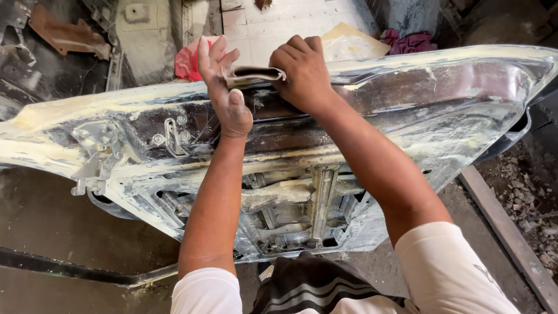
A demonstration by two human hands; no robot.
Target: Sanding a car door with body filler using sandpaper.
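Note:
A large car body panel point(442, 110), coated in pale filler and dust, lies across the view with its inner frame and brackets facing me. On its far edge rests a folded sheet of sandpaper point(256, 74). My left hand point(224, 87) grips the sheet's left end, fingers over the far side and thumb pressed on the panel. My right hand point(302, 70) is closed over the sheet's right end, knuckles up. Both forearms reach over the panel's open inner frame point(302, 209).
A red cloth point(187, 61) lies on the floor beyond the panel, with a tan paper sheet point(349, 43) and a dark pink rag point(410, 42) further right. A rusty metal piece point(67, 35) sits at upper left. A wooden beam point(505, 232) runs along the right.

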